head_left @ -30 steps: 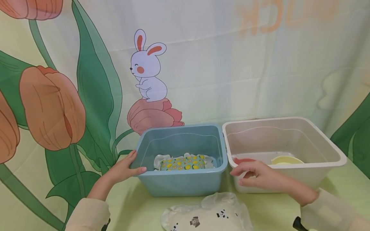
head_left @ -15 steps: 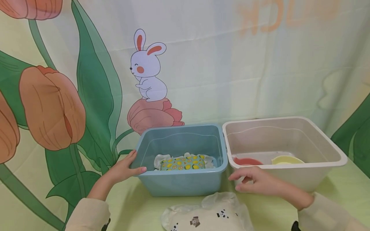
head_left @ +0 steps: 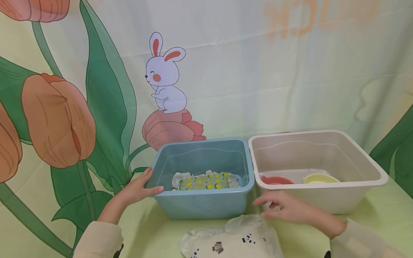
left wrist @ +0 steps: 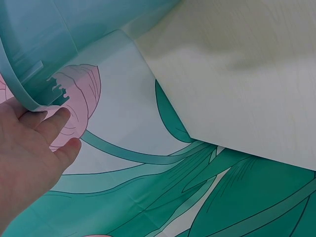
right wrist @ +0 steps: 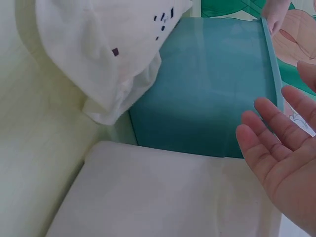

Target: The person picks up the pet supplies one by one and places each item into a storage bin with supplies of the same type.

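Observation:
My left hand [head_left: 137, 187] holds the left front corner of a blue plastic bin [head_left: 206, 206], its thumb over the rim. In the left wrist view its fingertips [left wrist: 59, 118] show just under the bin's lip. Inside the bin lies a small ruffled pillow [head_left: 204, 182] printed with lemons. My right hand [head_left: 287, 208] hovers in front of the beige bin [head_left: 351, 193], its fingers loosely bent and holding nothing. A cream frilled pillow [head_left: 232, 242] with animal prints lies on the table just left of and below this hand, its near part cut off by the frame edge.
Within the beige bin sit a red dish [head_left: 276, 180] and a yellow dish [head_left: 321, 178], both partly hidden by its front rim. The two bins stand side by side on a pale green tabletop [head_left: 387, 218]. A printed cloth backdrop [head_left: 226, 71] hangs behind them.
My right hand has moved down and slightly left, away from the beige bin's front rim, uncovering more of the red dish. My left hand has stayed on the blue bin.

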Tool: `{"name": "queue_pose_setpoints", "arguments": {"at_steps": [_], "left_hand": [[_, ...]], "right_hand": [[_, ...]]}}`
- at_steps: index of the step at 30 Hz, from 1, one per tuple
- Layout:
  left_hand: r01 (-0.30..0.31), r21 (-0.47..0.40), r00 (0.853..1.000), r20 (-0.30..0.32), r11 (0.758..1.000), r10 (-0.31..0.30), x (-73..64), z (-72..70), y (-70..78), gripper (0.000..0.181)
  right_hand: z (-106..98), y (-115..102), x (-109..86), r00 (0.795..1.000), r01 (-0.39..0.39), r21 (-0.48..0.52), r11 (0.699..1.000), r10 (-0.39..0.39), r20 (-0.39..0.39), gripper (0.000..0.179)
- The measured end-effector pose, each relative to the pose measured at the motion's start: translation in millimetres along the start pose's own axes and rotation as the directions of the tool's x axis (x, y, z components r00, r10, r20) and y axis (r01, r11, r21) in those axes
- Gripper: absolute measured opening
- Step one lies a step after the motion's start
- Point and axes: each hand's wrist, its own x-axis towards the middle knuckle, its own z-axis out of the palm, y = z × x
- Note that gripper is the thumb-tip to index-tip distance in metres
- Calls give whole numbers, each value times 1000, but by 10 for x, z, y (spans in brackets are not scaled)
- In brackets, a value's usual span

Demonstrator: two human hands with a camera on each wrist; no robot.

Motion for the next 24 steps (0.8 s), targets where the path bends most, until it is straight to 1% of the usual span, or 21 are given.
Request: {"name": "queue_pose_setpoints", "arguments": {"at_steps": [7, 12, 19, 24], "left_hand": [[-2, 6, 1000, -4, 1000, 2, -5, 0, 8, 95], [1, 5, 1000, -4, 1000, -1, -6, 0, 8, 95], [2, 0, 1000, 11, 1000, -2, -21, -12, 44, 95], [-1, 1, 1000, 13, 1000, 1, -20, -14, 38, 94]], "right_hand": [[73, 40, -12, 999, -35, -27, 999, 36, 19, 28], [119, 86, -23, 999, -40, -43, 998, 41, 21, 30], [191, 133, -43, 998, -58, -26, 998, 59, 21, 32], [246, 174, -52, 998, -56, -43, 998, 56, 15, 32]]}}
